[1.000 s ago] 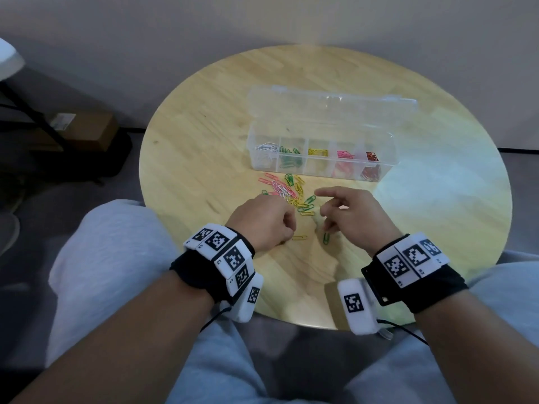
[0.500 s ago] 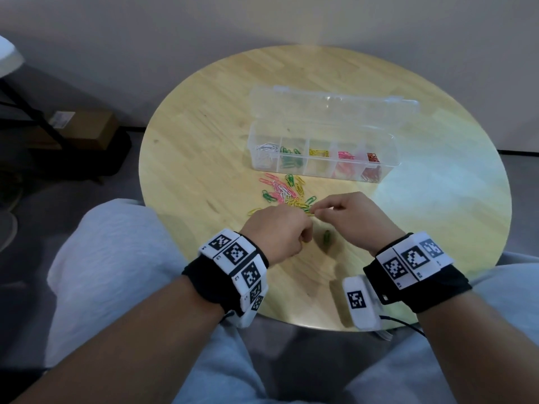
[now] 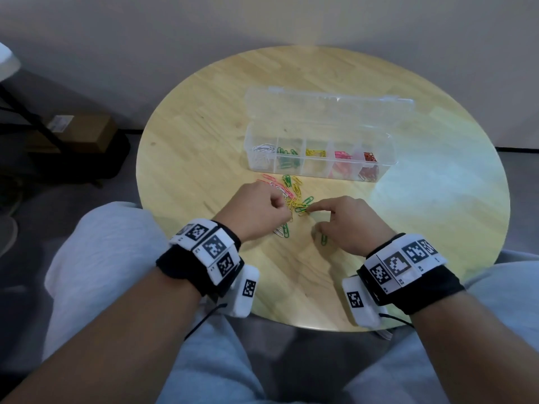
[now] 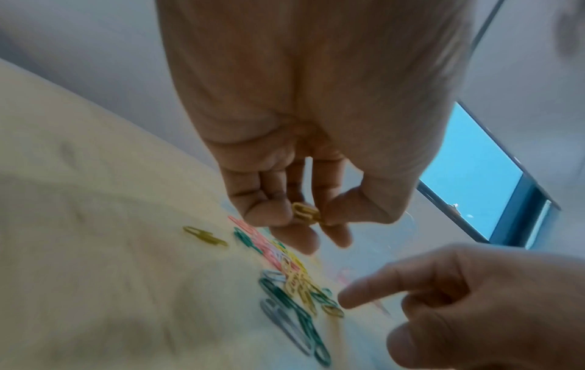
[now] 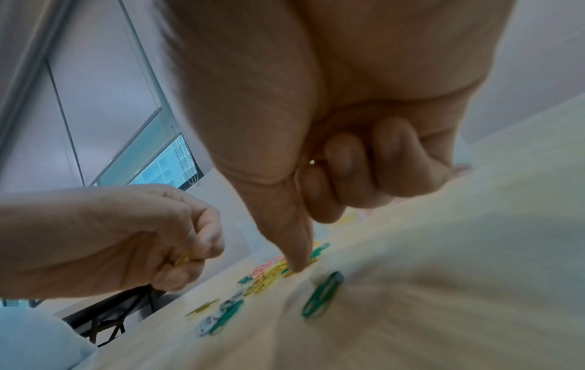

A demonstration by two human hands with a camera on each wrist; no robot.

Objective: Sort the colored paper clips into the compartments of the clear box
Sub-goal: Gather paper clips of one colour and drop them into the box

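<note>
A clear box (image 3: 303, 170) stands open mid-table, its compartments holding white, green, yellow, pink and red clips. A mixed pile of paper clips (image 3: 291, 193) lies just in front of it. My left hand (image 3: 287, 212) hovers at the pile's left edge and pinches a yellow clip (image 4: 305, 214) between thumb and fingers. My right hand (image 3: 316, 220) has its index finger (image 5: 297, 262) straight, the tip pressing on clips at the pile's right side, with the other fingers curled and holding nothing. A single green clip (image 3: 323, 239) lies by the right thumb.
A green and a white clip (image 3: 283, 230) lie on the round wooden table (image 3: 408, 217) below my left hand. The box lid (image 3: 329, 109) lies flat behind the box. A separate yellow clip (image 4: 205, 235) lies left of the pile. My knees are under the table's near edge.
Both hands have moved forward to the pile. The right index finger has come down onto the clips, and the left hand has shifted up beside the pile.
</note>
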